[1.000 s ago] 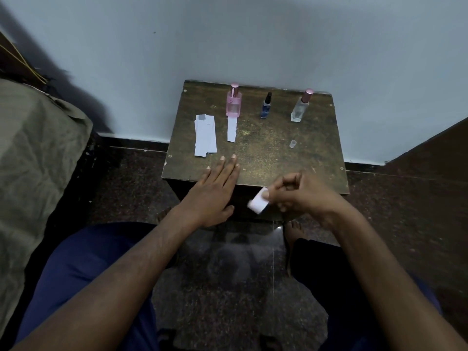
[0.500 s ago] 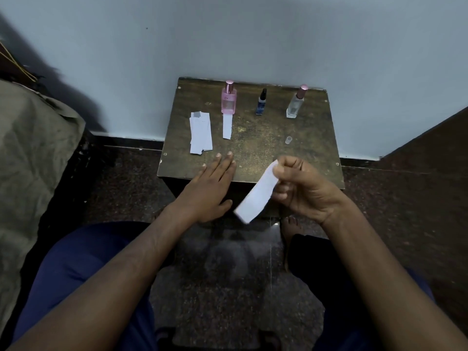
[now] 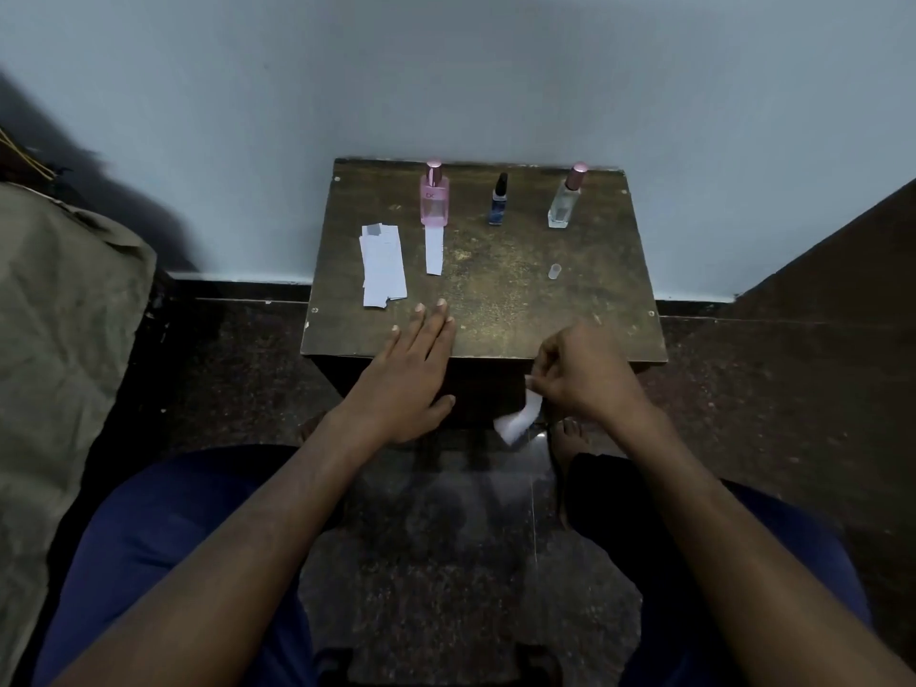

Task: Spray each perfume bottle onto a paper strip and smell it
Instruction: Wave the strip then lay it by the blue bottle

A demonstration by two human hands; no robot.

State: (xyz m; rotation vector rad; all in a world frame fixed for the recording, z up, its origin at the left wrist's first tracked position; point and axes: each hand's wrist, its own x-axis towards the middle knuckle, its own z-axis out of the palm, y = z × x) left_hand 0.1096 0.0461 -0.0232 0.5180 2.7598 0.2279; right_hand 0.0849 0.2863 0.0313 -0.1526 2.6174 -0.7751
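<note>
Three perfume bottles stand along the back of a small wooden table [image 3: 520, 309]: a pink bottle [image 3: 434, 199], a small dark blue bottle [image 3: 497, 202] and a clear bottle [image 3: 565, 200] with a pink cap. A single paper strip [image 3: 434, 250] lies in front of the pink bottle, and a pile of strips [image 3: 381, 266] lies to its left. My left hand [image 3: 404, 384] rests flat on the table's front edge, fingers straight. My right hand [image 3: 580, 379] pinches a white paper strip [image 3: 518, 423] that hangs down below the table edge.
A small clear cap [image 3: 554, 271] lies on the table in front of the clear bottle. The table stands against a pale wall. A grey-green cloth [image 3: 59, 349] covers something at the left. My knees in blue trousers and a dark stone floor are below.
My right hand has turned and dropped slightly toward the table's front right edge; the strip it holds now hangs downward instead of slanting left. My left hand stays put.
</note>
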